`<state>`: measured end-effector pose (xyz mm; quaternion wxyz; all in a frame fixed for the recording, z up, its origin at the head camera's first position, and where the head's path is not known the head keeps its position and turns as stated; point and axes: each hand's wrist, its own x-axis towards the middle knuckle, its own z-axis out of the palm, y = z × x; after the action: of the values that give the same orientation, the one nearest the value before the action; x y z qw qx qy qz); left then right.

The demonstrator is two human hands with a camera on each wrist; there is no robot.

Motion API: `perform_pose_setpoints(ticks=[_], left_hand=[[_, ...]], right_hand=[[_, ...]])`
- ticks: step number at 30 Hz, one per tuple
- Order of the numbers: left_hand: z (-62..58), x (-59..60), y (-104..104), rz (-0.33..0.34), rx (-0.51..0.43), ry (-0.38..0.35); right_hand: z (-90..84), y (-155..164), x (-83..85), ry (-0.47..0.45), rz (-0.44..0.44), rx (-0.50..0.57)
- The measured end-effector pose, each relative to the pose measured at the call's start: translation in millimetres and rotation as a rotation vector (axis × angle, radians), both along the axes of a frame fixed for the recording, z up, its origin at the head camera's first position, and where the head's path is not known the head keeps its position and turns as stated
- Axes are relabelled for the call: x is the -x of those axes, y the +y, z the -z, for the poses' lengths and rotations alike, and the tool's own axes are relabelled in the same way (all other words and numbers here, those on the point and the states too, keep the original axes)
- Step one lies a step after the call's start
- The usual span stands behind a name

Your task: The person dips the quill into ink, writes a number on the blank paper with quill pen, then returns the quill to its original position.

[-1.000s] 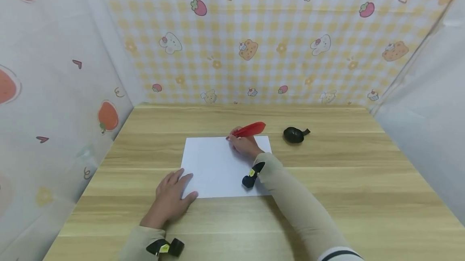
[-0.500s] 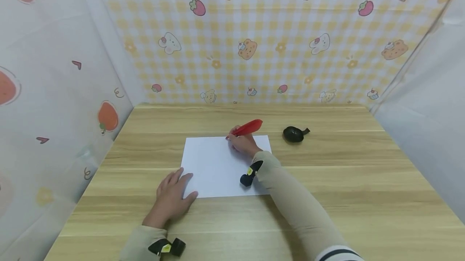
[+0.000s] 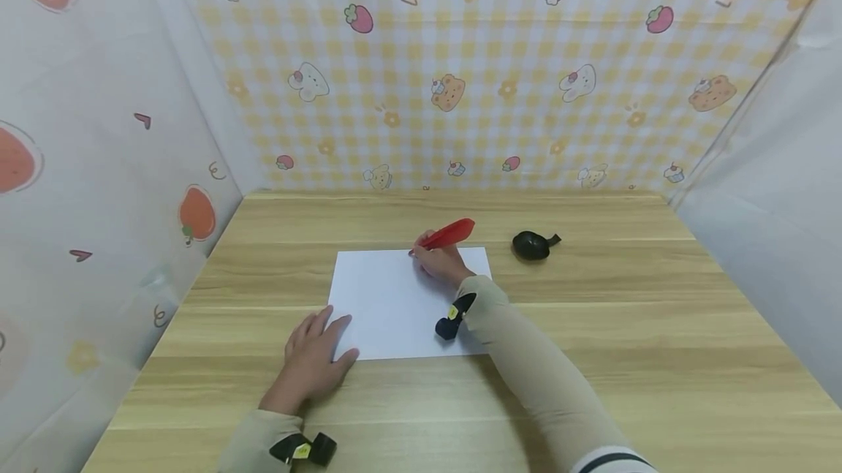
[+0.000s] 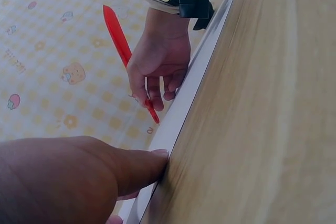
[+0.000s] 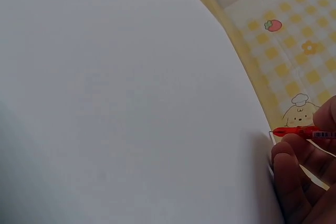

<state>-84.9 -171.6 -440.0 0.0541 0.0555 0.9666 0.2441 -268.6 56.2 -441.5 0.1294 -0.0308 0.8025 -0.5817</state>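
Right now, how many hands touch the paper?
2: the left hand presses the near-left corner of the paper; the right hand, gripping a red pen, rests at its far edge.

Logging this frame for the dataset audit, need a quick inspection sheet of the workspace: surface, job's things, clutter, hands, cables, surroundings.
Surface: light wooden table, flat.
Job's things: white paper sheet lies flat at the middle; red feather-shaped pen has its tip down at the sheet's far edge.
Clutter: small black rounded object sits on the table right of the sheet, apart from it; what it is cannot be told.
Hands: right hand has the pen in a writing grip; left hand rests flat on the sheet's near left corner.
Cables: nothing seen.
Surroundings: yellow checked backdrop with cartoon prints behind; pale printed panels at both sides.
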Motion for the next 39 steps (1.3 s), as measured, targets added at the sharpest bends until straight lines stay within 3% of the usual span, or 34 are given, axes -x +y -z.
perform_pose_setpoints(ticks=[16,25,39], left_hand=[[2.8,-0.7,-0.4,-0.002,-0.016,0.004],[3.4,-0.5,-0.7,-0.006,-0.027,0.006],[-2.2,-3.0,-0.4,-0.004,-0.03,-0.012]], right_hand=[[-1.4,1.6,0.0,-0.028,-0.019,0.044],[-0.2,1.8,1.6,-0.041,-0.026,0.121],[0.1,5.0,4.0,-0.052,-0.057,0.09]])
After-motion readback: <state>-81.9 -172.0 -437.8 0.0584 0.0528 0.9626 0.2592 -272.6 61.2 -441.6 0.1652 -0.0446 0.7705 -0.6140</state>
